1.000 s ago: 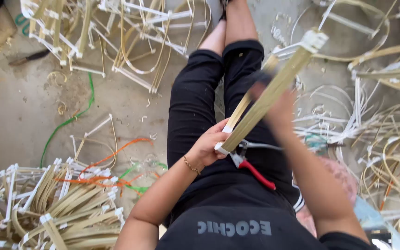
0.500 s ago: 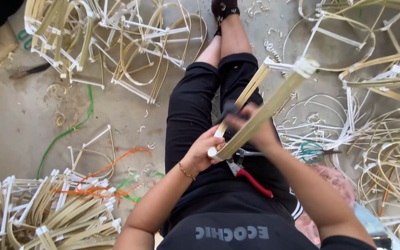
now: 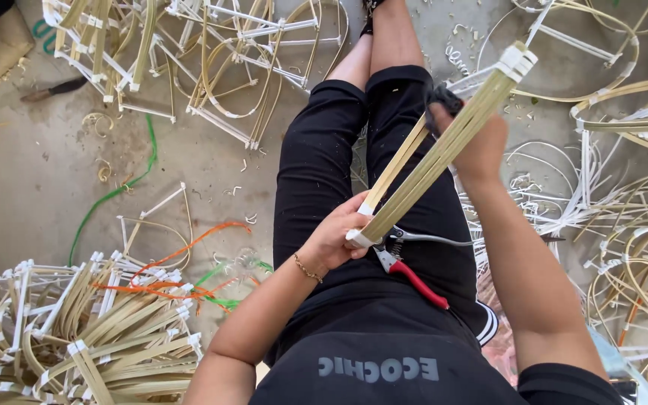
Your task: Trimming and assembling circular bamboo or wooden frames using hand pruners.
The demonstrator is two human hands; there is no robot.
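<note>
bamboo strips in a pale yellow bundle bound with white tape (image 3: 444, 146) slant across the lap. left hand (image 3: 339, 236) is closed around its lower taped end; right hand (image 3: 474, 139) is curled around the middle. red-handled metal shears (image 3: 406, 262) lie on the black trousers (image 3: 324, 150), just beside the left hand.

Bent bamboo frames (image 3: 211, 67) litter the concrete floor (image 3: 31, 172) beside green cord (image 3: 125, 184).
</note>
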